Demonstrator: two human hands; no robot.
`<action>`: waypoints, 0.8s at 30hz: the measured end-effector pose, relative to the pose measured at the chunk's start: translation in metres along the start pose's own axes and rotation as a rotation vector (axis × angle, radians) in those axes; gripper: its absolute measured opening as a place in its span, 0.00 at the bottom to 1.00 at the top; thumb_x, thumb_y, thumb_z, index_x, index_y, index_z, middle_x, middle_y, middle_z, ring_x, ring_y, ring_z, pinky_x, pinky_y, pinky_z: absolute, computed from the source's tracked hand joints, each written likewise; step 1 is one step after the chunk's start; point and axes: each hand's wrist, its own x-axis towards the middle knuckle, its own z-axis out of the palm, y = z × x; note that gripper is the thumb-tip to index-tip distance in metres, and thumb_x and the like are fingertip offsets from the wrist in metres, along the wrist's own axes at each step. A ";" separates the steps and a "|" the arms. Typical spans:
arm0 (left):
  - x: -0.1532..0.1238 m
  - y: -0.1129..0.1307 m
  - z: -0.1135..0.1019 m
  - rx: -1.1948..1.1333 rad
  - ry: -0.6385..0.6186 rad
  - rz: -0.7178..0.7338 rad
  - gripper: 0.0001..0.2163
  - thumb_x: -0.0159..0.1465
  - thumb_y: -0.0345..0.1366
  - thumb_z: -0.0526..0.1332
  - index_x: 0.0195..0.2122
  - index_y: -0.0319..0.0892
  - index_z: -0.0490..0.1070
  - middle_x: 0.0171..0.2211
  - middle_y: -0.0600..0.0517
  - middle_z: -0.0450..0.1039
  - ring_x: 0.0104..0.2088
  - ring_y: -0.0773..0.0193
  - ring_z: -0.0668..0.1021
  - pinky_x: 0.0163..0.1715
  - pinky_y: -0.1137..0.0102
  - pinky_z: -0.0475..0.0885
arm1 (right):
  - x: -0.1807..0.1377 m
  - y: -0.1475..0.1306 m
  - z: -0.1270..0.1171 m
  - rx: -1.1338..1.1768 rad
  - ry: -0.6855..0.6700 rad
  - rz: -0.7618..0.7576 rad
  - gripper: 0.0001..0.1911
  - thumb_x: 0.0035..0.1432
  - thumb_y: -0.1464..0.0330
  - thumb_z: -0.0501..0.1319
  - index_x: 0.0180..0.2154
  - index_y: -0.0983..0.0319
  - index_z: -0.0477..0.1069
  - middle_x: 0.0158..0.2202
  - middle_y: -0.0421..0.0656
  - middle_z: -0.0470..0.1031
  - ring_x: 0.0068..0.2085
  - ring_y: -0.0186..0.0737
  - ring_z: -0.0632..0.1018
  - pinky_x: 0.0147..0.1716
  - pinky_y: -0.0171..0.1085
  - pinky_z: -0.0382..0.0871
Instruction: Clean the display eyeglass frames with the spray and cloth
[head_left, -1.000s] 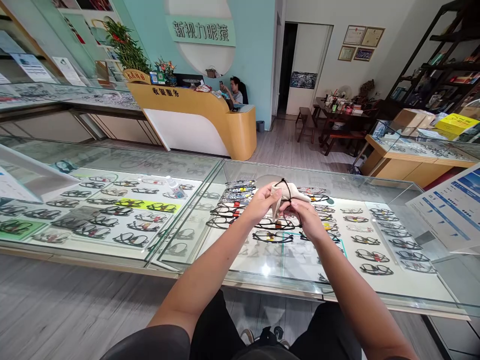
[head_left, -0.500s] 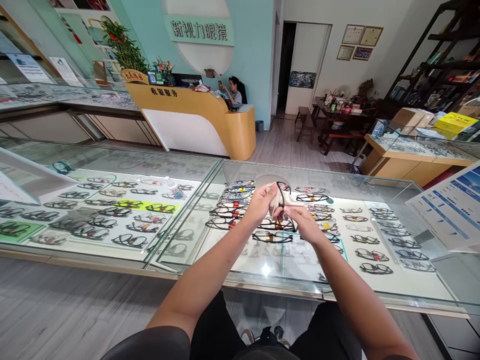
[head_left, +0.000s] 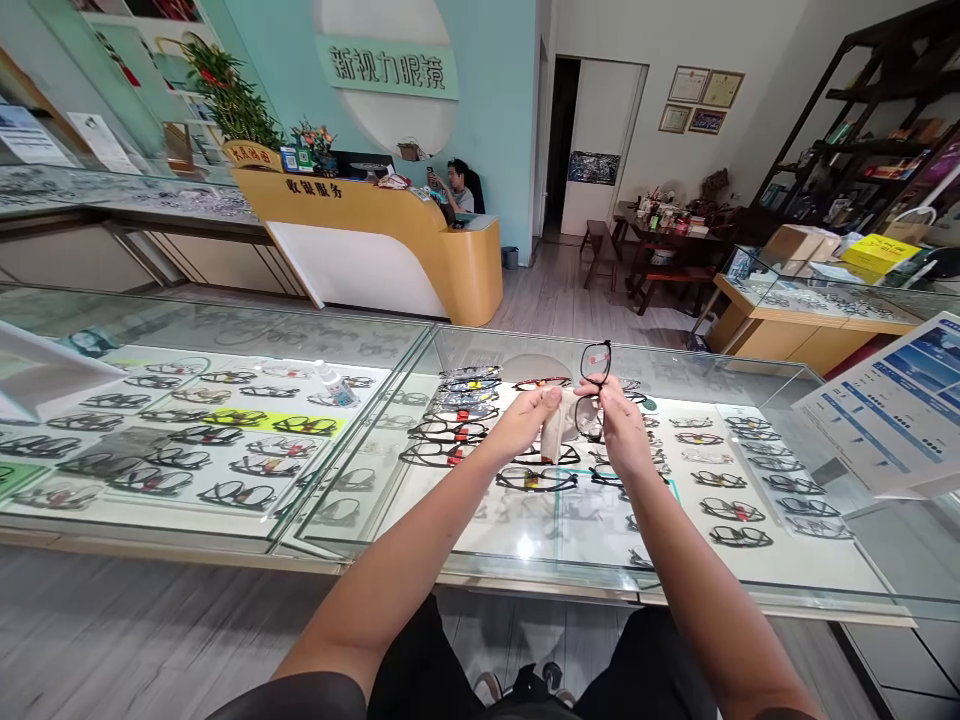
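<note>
Over the glass display case, my right hand [head_left: 624, 425] grips a pair of dark-framed glasses [head_left: 599, 383] by the middle. The frame is turned upright, one lens above the other, with small red marking on the upper lens. My left hand [head_left: 529, 412] pinches a beige cleaning cloth [head_left: 555, 432], which hangs down just left of the lower lens. Whether cloth and lens touch, I cannot tell. Beneath both hands lie rows of glasses, among them a dark pair with a yellow tag [head_left: 536, 481].
The glass display case [head_left: 525, 550] spans the front, its left section holding more glasses and a small spray bottle [head_left: 335, 384]. A printed sign [head_left: 892, 410] stands at right. Beyond are a yellow counter [head_left: 472, 270] with a seated person [head_left: 459, 190] and a dark wooden table [head_left: 667, 230].
The glasses have come out of the cloth and turned upright in my right hand. My left hand has drawn slightly away with the cloth. The whole view has shifted a little.
</note>
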 end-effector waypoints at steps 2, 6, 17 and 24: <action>-0.003 0.000 0.006 0.033 -0.066 -0.020 0.33 0.64 0.69 0.63 0.37 0.37 0.76 0.28 0.51 0.73 0.28 0.66 0.72 0.30 0.72 0.64 | -0.001 0.001 0.002 -0.030 -0.030 0.014 0.22 0.72 0.49 0.59 0.45 0.55 0.87 0.57 0.48 0.73 0.64 0.54 0.73 0.69 0.49 0.62; -0.007 -0.001 0.015 0.045 -0.079 -0.037 0.34 0.62 0.71 0.63 0.30 0.37 0.71 0.23 0.54 0.66 0.24 0.69 0.64 0.26 0.72 0.57 | -0.005 -0.003 0.007 -0.081 -0.111 -0.020 0.22 0.73 0.50 0.59 0.49 0.54 0.86 0.57 0.48 0.76 0.64 0.52 0.73 0.69 0.49 0.61; -0.006 -0.004 0.012 -0.078 -0.158 -0.071 0.29 0.60 0.65 0.70 0.30 0.38 0.72 0.25 0.50 0.72 0.25 0.66 0.71 0.29 0.71 0.62 | -0.008 -0.005 0.011 0.079 -0.132 0.163 0.22 0.70 0.48 0.61 0.49 0.53 0.86 0.52 0.47 0.82 0.62 0.55 0.76 0.67 0.51 0.65; -0.009 0.001 0.009 -0.070 -0.208 -0.105 0.28 0.56 0.58 0.77 0.37 0.36 0.74 0.26 0.54 0.70 0.25 0.69 0.69 0.28 0.73 0.61 | -0.007 -0.008 0.015 0.236 -0.096 0.256 0.19 0.66 0.50 0.66 0.43 0.57 0.85 0.50 0.48 0.85 0.55 0.54 0.81 0.54 0.47 0.76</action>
